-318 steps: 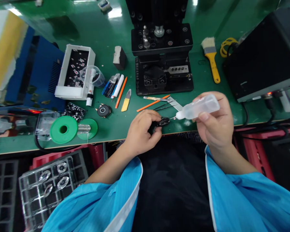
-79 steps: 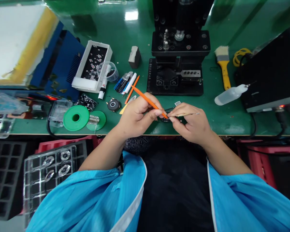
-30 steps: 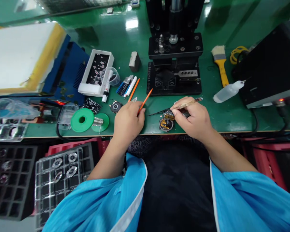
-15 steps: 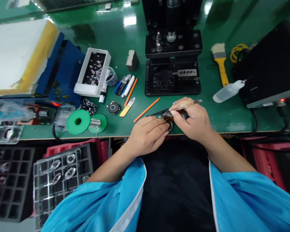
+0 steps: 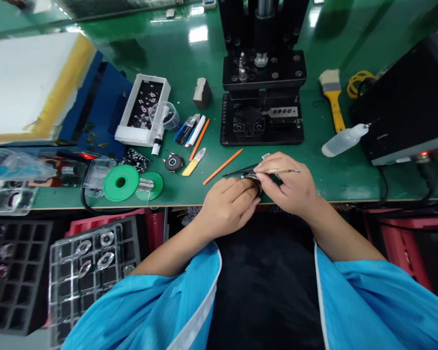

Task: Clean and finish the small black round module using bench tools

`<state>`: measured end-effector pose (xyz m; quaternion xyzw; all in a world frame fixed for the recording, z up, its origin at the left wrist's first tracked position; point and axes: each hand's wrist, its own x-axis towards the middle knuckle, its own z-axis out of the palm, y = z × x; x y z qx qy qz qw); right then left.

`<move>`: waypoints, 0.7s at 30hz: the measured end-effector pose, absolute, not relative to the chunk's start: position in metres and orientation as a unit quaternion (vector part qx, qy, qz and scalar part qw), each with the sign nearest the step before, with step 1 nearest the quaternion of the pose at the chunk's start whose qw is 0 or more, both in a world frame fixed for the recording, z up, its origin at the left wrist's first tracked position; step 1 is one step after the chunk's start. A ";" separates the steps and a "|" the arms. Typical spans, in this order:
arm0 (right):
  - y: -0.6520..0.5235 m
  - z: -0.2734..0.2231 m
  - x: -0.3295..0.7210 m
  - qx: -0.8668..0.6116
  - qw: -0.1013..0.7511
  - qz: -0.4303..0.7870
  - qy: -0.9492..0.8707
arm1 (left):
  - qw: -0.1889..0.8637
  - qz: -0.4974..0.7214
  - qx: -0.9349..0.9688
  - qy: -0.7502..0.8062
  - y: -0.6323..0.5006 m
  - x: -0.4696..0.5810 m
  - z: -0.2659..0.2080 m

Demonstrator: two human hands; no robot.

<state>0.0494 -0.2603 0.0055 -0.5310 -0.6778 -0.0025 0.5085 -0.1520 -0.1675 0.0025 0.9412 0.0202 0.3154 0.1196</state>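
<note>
At the front edge of the bench, my left hand is closed around a small, dark, shiny piece with a metallic rim. The fingers cover much of it, so its exact kind is unclear. My right hand pinches a slender tool with a pale wooden-looking shaft, held like a pen. The fingertips hide the tool's working end, which is at the dark piece. Black tweezers lie on the green bench just beyond my hands. An orange stick rests to their left.
A black press stands ahead. Left are a yellow-handled blade, a tape-measure-like round item, a green solder spool and a white parts tray. Right are a brush, a squeeze bottle and a black box.
The dark piece has tilted in my left hand, and its brownish face shows less. The tool's back end has dipped slightly in my right hand. The whole view has shifted a little.
</note>
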 end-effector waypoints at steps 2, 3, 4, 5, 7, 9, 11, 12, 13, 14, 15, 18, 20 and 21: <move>-0.260 0.005 0.049 -0.530 0.504 -0.005 -0.683 | 0.117 0.316 0.941 0.024 -0.169 -0.153 0.003; -0.260 0.005 0.049 -0.527 0.502 -0.009 -0.686 | 0.115 0.316 0.941 0.026 -0.170 -0.153 0.003; -0.260 0.005 0.049 -0.522 0.500 -0.016 -0.691 | 0.112 0.317 0.941 0.029 -0.171 -0.153 0.003; -0.260 0.005 0.049 -0.517 0.498 -0.025 -0.696 | 0.109 0.318 0.941 0.031 -0.172 -0.153 0.003; -0.260 0.004 0.050 -0.506 0.492 -0.040 -0.707 | 0.103 0.319 0.942 0.036 -0.174 -0.153 0.003; -0.260 0.004 0.050 -0.494 0.489 -0.049 -0.717 | 0.102 0.316 0.943 0.039 -0.177 -0.153 0.001; -0.260 0.003 0.050 -0.481 0.488 -0.059 -0.726 | 0.099 0.312 0.944 0.039 -0.179 -0.153 -0.001; -0.261 0.003 0.050 -0.476 0.487 -0.064 -0.730 | 0.098 0.309 0.945 0.040 -0.180 -0.153 -0.002; -0.261 0.003 0.049 -0.475 0.486 -0.069 -0.730 | 0.097 0.308 0.946 0.042 -0.180 -0.153 -0.003; -0.260 0.003 0.049 -0.481 0.486 -0.069 -0.726 | 0.096 0.306 0.946 0.044 -0.181 -0.154 -0.004; -0.260 0.003 0.049 -0.491 0.488 -0.067 -0.718 | 0.095 0.304 0.947 0.047 -0.181 -0.154 -0.004; -0.259 0.005 0.047 -0.525 0.512 -0.054 -0.678 | 0.093 0.297 0.949 0.046 -0.180 -0.154 -0.004; -0.258 0.007 0.047 -0.549 0.530 -0.039 -0.645 | 0.092 0.291 0.951 0.042 -0.178 -0.154 -0.003; -0.258 0.007 0.047 -0.564 0.535 -0.027 -0.628 | 0.092 0.290 0.952 0.039 -0.178 -0.154 -0.003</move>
